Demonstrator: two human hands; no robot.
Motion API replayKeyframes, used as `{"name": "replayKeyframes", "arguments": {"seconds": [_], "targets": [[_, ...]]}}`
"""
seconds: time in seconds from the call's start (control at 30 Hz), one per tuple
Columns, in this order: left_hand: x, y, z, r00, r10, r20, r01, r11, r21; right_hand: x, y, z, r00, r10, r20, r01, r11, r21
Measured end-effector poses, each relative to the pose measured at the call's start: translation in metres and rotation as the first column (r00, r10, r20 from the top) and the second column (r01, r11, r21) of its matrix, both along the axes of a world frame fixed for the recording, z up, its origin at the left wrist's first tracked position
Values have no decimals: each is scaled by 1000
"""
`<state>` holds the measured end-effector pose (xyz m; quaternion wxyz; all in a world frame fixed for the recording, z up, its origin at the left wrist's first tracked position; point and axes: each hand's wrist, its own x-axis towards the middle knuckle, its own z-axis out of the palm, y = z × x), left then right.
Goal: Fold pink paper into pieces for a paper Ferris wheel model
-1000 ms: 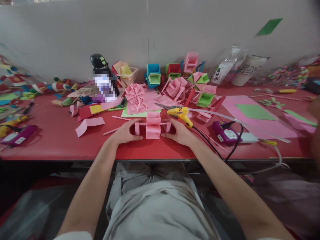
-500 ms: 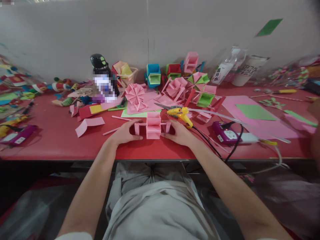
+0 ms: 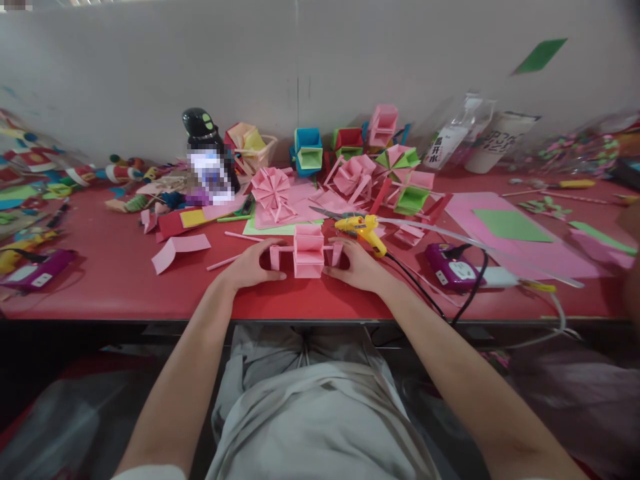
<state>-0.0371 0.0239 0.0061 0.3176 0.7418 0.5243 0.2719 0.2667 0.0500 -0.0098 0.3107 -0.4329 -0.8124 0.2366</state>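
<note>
A pink paper water wheel stands near the table's front edge, its folded compartments carried on a thin axle between two pink side supports. My left hand is curled round the left support, thumb low at the front and fingers behind. Round the right support, my right hand grips in the same mirrored way. A yellow glue gun lies just beyond my right hand, beside dark scissors. Thin pink paper sticks rest left of my left hand.
Finished paper wheels, such as a blue one, line the wall. A black bottle stands at back left. Purple power sockets with cables sit right, near pink and green sheets. A folded pink strip lies left.
</note>
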Motion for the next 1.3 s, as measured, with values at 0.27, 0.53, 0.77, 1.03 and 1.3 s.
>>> {"name": "replayKeyframes", "arguments": {"seconds": [0.27, 0.53, 0.77, 1.03, 1.3], "targets": [[0, 2, 0, 1000, 7, -3, -7, 1000, -8, 0, -1, 1, 1000, -16, 1, 16, 1000, 12], [-11, -16, 8, 986, -45, 162, 39, 998, 43, 1, -4, 6, 1000, -9, -24, 10, 999, 41], [-58, -30, 11, 856, 428, -288, -319, 878, 357, 0, -3, 6, 999, 0, -37, 2, 999, 44], [-72, -40, 3, 760, 469, -451, -336, 876, 345, 0, -3, 7, 999, -10, -35, 10, 1000, 27], [-81, -56, 7, 827, 387, -408, -240, 899, 367, -1, -1, 6, 1000, -2, -31, 3, 999, 37]]}}
